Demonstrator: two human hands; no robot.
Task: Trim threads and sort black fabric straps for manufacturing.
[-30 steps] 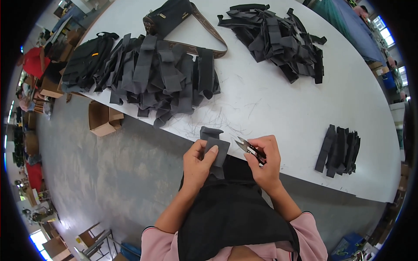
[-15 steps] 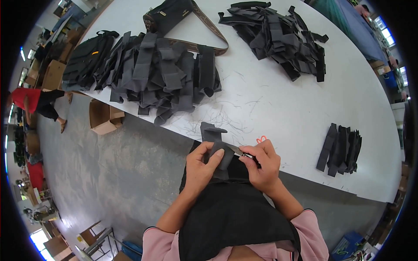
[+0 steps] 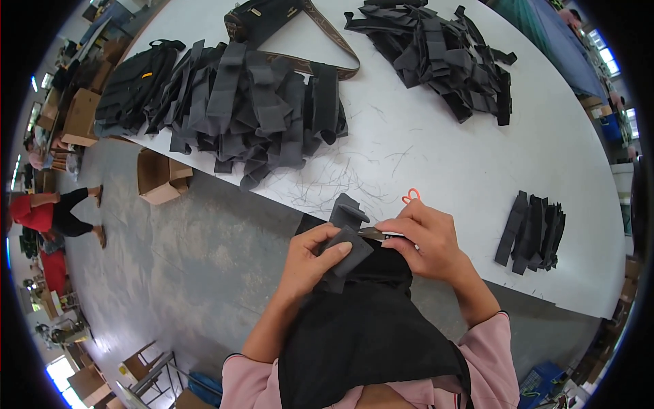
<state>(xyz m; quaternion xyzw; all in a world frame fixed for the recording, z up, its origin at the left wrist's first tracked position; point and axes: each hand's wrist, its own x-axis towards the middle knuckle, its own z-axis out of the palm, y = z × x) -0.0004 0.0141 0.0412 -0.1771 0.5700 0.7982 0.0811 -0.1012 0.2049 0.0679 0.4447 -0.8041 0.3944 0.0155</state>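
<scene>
My left hand (image 3: 308, 262) pinches a folded dark grey fabric strip (image 3: 354, 253) between thumb and fingers, just off the table's near edge and above my black apron. One end of the strip stands up past the fingers toward the table. In my right hand (image 3: 430, 240) is a small pair of thread snips (image 3: 371, 234), closed in by the fingers. Its metal blades point left and meet the strip's edge beside my left fingertips. A thin orange loop (image 3: 411, 196) shows just beyond my right fingers; whether it is tied to the snips I cannot tell.
On the white table (image 3: 463, 177) lie a large pile of grey strips (image 3: 252, 109), another pile (image 3: 436, 54) at the far right and a small stack (image 3: 531, 232). A backpack (image 3: 139, 85), a strapped bag (image 3: 266, 20) and thread scraps are there too. An open carton (image 3: 160, 178) sits on the floor.
My right hand has moved slightly right and away from me, its snips now more level. The strip has tilted in my left hand. At the left, a person in red has shifted.
</scene>
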